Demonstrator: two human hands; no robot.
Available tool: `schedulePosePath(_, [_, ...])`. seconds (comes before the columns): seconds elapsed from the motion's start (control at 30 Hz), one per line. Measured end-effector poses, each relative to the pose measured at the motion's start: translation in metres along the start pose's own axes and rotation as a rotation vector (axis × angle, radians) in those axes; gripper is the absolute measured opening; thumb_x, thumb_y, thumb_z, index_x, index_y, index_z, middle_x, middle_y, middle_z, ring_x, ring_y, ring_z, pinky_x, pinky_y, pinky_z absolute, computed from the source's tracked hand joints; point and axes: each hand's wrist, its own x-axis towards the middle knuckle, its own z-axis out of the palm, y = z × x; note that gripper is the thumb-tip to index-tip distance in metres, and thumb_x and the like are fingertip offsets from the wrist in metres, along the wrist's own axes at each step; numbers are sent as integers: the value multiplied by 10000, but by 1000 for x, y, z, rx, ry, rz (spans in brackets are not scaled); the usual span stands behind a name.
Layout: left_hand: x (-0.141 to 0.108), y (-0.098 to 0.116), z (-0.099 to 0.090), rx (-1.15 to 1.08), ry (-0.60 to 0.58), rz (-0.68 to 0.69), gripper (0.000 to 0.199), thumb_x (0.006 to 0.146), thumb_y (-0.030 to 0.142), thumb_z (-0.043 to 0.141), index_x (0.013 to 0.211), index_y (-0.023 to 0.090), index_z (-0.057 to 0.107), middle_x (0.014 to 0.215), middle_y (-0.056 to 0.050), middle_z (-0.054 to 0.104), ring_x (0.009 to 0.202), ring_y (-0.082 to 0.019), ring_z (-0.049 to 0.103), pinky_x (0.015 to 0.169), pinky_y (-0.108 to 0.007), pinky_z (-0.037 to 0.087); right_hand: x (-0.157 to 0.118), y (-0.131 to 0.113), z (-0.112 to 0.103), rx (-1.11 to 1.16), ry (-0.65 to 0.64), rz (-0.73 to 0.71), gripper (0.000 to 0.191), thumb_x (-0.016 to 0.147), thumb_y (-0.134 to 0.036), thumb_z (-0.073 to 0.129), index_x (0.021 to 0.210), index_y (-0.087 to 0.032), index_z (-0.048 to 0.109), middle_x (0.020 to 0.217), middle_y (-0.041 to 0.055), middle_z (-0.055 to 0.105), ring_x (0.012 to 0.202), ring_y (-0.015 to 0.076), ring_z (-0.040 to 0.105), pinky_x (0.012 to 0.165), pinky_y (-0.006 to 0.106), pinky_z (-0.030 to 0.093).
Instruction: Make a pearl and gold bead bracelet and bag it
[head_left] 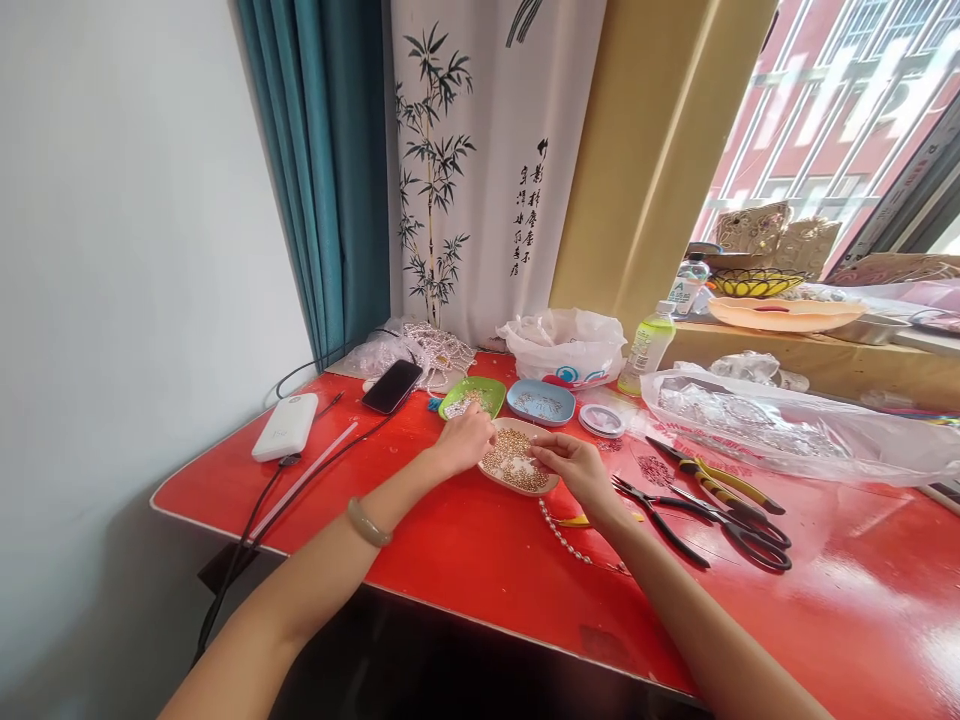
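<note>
My left hand [466,438] is over the near edge of a green dish [491,392] of small beads, its fingers bent together; what they hold, if anything, is too small to see. My right hand [574,465] pinches at the right side of a pale dish [496,479] of gold beads, and what lies between its fingertips cannot be made out. A string of pearl-like beads [564,543] lies on the red table below the pale dish. Behind, a blue dish [541,402] holds small pieces.
Pliers [660,520], yellow-handled pliers [720,480] and black scissors [750,530] lie right. A phone [392,387], power bank [286,427] and cables are left. Plastic bags [562,350], a bottle [646,350] and a round lid [601,420] stand behind.
</note>
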Motion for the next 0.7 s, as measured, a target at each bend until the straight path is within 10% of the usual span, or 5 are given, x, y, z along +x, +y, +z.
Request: schedulePosePath(0.7, [-2,8,1,-327,-183,59,119,571,151,605,597,245,673,633,30,635,644,-138,543,524,-199,306,-2,1,2,-32,60,-86,214,576,-349,660,676,-165,614,656,15,627,610,142,540,589,264,408])
